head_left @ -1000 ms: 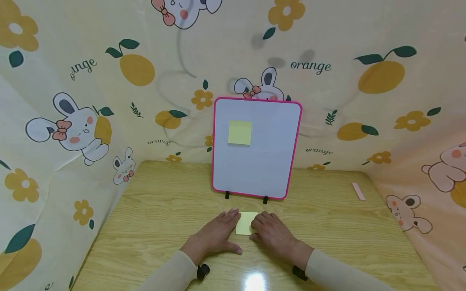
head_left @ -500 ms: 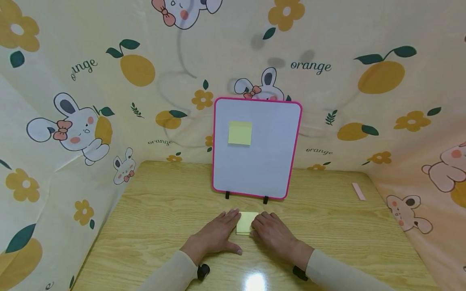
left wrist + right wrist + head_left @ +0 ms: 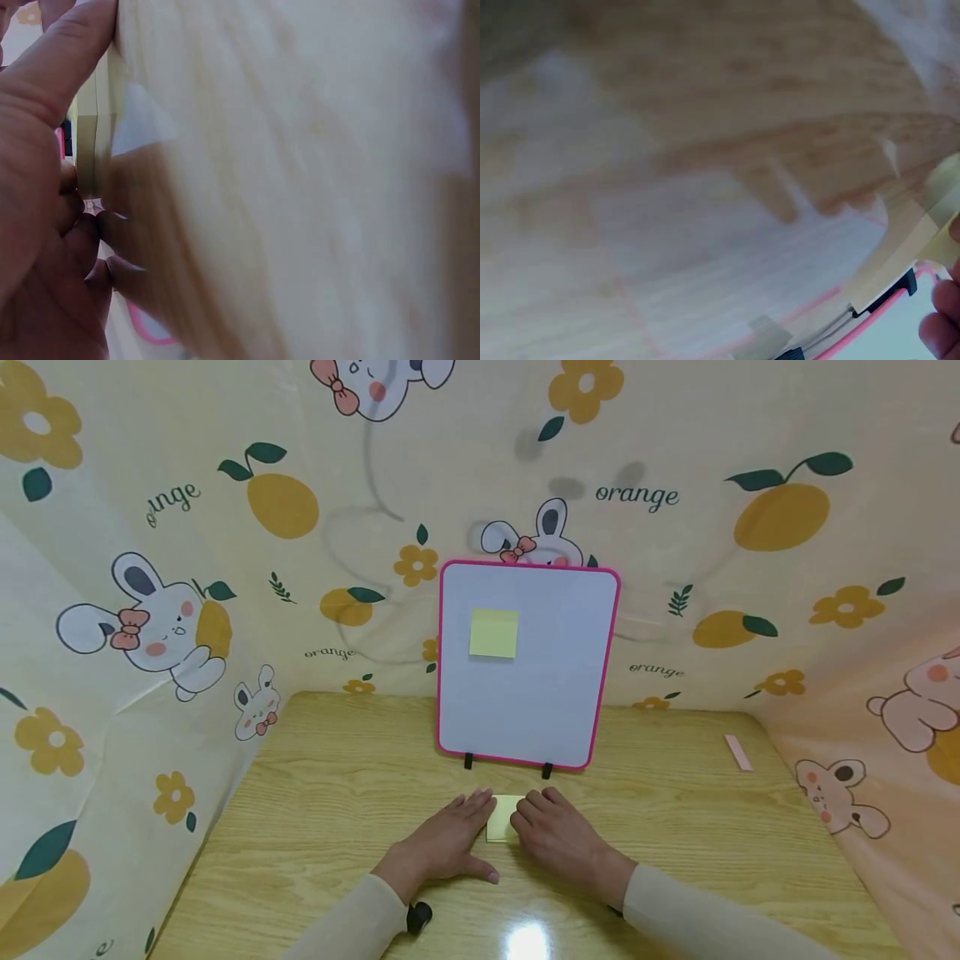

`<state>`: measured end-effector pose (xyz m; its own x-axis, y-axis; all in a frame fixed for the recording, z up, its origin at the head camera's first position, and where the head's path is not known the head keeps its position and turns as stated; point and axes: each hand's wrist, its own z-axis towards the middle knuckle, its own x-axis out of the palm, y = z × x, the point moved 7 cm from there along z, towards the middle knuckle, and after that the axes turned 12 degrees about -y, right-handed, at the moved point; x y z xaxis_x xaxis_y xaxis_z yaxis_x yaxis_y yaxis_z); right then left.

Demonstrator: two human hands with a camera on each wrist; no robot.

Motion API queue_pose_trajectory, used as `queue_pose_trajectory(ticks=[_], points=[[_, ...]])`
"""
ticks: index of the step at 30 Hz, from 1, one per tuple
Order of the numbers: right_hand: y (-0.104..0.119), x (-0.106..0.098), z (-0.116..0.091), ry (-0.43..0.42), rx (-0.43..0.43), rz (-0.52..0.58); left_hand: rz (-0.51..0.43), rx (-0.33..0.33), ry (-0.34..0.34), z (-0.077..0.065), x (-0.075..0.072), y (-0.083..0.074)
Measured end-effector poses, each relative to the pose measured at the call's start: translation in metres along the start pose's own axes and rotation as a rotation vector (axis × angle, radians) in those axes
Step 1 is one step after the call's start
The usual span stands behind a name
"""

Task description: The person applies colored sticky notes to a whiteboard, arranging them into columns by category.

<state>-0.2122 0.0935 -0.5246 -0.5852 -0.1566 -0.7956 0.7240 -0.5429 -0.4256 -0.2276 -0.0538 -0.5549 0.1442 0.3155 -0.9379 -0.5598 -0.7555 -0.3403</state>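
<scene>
A pad of pale yellow sticky notes (image 3: 501,820) lies on the table before the whiteboard, between the two hands. My left hand (image 3: 444,839) rests beside it, fingers straight and their tips on its left edge, thumb spread toward me. In the left wrist view the pad (image 3: 88,142) shows its thick side near the left fingers. My right hand (image 3: 566,842) is curled over the pad's right part, pinching the top sticky note; the fingertips are hidden from above. At the right wrist view's edge, yellow paper (image 3: 943,187) bends up by the right fingers (image 3: 943,319).
A pink-rimmed whiteboard (image 3: 525,710) stands on black feet behind the hands, with one yellow sticky note (image 3: 493,633) on its upper left. A pink strip (image 3: 738,752) lies at the table's back right. Patterned cloth (image 3: 277,610) encloses the table (image 3: 337,760).
My right hand has shifted slightly left and turned, covering more of the pad, and its black wrist piece is now mostly hidden. The left hand has stayed in place.
</scene>
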Motion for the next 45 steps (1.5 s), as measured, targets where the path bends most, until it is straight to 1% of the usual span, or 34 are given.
queue_pose_trajectory(ticks=[3,8,14,16,22,25,39,45], points=[[0.0005,0.0017,0.0001,0.024,-0.015,-0.013,-0.006,0.001,-0.004,0.0005,-0.0004,-0.0006],[-0.0031,0.0011,-0.0018,0.039,-0.002,-0.044,-0.004,-0.001,0.002,0.0014,0.0002,-0.0008],[-0.0028,0.0017,-0.0042,0.046,-0.011,-0.02,-0.007,-0.012,0.011,0.0022,0.0016,0.0001],[-0.0032,0.0025,-0.0036,0.047,0.0,-0.008,-0.006,-0.015,0.014,0.0022,0.0017,0.0002],[-0.0064,0.0023,-0.0012,0.041,0.056,0.022,-0.013,-0.013,0.011,0.0017,0.0022,0.0004],[-0.0078,0.0031,-0.0014,0.037,0.068,0.03,-0.015,-0.01,0.007,0.0016,0.0016,0.0006],[-0.0072,0.0039,-0.0021,0.008,0.057,0.043,-0.009,-0.002,0.003,-0.0017,-0.0011,-0.0009],[-0.0082,0.0035,-0.002,-0.001,0.07,0.046,-0.02,-0.006,-0.004,-0.0036,-0.004,-0.0015]])
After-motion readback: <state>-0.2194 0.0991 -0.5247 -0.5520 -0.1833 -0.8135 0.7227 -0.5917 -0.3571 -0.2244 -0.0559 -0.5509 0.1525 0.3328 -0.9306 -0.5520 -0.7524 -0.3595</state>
